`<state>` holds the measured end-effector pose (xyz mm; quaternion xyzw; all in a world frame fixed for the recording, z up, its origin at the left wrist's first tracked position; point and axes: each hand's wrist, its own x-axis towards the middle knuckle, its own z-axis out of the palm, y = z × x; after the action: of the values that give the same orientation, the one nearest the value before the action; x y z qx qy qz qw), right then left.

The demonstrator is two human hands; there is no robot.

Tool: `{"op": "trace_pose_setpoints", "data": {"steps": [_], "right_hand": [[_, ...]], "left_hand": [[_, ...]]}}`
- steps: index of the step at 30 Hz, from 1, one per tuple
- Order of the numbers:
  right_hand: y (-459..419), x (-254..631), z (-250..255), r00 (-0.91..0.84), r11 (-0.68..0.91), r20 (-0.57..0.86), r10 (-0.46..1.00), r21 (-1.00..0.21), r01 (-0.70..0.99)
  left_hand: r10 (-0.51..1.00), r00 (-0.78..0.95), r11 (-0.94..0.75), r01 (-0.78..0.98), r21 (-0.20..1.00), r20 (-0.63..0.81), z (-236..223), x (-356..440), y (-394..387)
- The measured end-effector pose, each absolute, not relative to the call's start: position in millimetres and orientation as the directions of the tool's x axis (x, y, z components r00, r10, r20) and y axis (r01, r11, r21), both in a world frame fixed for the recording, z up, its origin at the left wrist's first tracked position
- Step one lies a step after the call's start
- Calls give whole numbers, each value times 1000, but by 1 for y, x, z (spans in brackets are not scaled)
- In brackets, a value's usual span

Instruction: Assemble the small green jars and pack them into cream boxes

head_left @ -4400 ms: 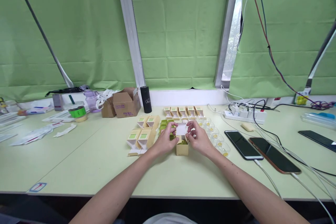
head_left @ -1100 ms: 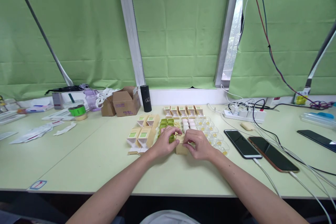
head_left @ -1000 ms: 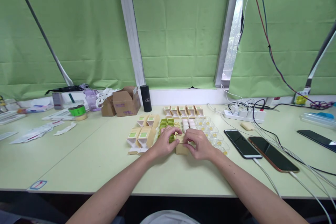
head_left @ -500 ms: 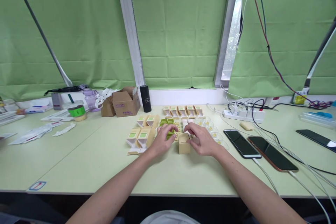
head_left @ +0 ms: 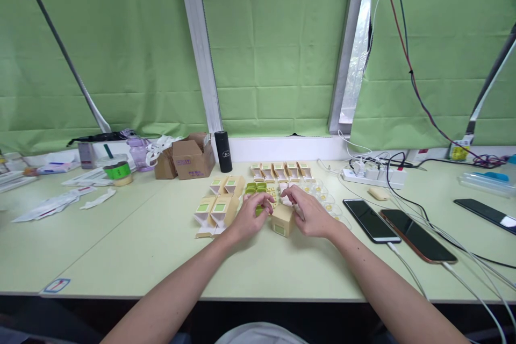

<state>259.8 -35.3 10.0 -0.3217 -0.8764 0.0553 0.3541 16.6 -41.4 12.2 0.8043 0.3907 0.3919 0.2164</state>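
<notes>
A small cream cardboard box [head_left: 282, 219], with a pale green window on its near face, stands turned at an angle between my two hands. My right hand [head_left: 308, 210] is at its right side, thumb against the box and fingers bent over its far edge. Just left of the box is my left hand [head_left: 253, 214], fingers curved and apart, with nothing seen in them. Green small containers [head_left: 256, 187] lie behind my left hand, partly hidden by it. Beyond my right hand are clear round plastic pieces [head_left: 318, 189] with yellow centres.
Open cream boxes [head_left: 220, 209] stand left of my hands, and a row of similar boxes [head_left: 281, 172] is at the back. Phones [head_left: 371, 220] with cables lie to the right, near a power strip [head_left: 374, 176]. A brown carton [head_left: 193, 158] and black bottle [head_left: 223, 151] stand back left.
The small box has turned, so its green-windowed face now shows toward me. My right hand has shifted slightly with it; my left hand has barely moved.
</notes>
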Motion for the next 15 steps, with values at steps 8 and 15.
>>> {"op": "trace_pose_setpoints", "data": {"steps": [8, 15], "right_hand": [[-25, 258, 3, -338, 573, 615, 712, -232, 786], [-24, 256, 3, -213, 485, 671, 710, -247, 839]], "left_hand": [[768, 321, -628, 550, 551, 555, 17, 16, -46], [731, 472, -667, 645, 373, 492, 23, 29, -56]]}}
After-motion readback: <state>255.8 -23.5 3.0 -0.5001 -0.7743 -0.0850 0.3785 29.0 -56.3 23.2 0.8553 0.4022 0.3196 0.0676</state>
